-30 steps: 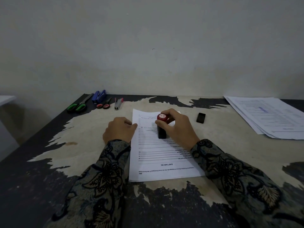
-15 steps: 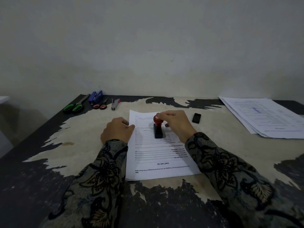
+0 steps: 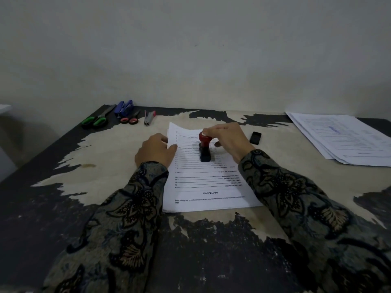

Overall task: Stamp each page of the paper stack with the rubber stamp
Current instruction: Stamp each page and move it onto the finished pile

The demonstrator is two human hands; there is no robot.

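Observation:
A white paper stack with printed lines lies in the middle of the worn table. The rubber stamp, red knob on a black base, stands upright on the top page. My right hand grips the red knob from above with its fingertips. My left hand rests on the table at the stack's left edge, its fingers pinching the edge of the sheets, which curl up a little there.
A small black ink pad or cap lies right of the stack. A second pile of pages sits at the far right. Green scissors, a blue stapler, red scissors and a grey stapler line the back left.
My right hand has shifted from wrapping the stamp's body to holding its red knob by the fingertips. The left hand's fingers have slid onto the stack's left edge.

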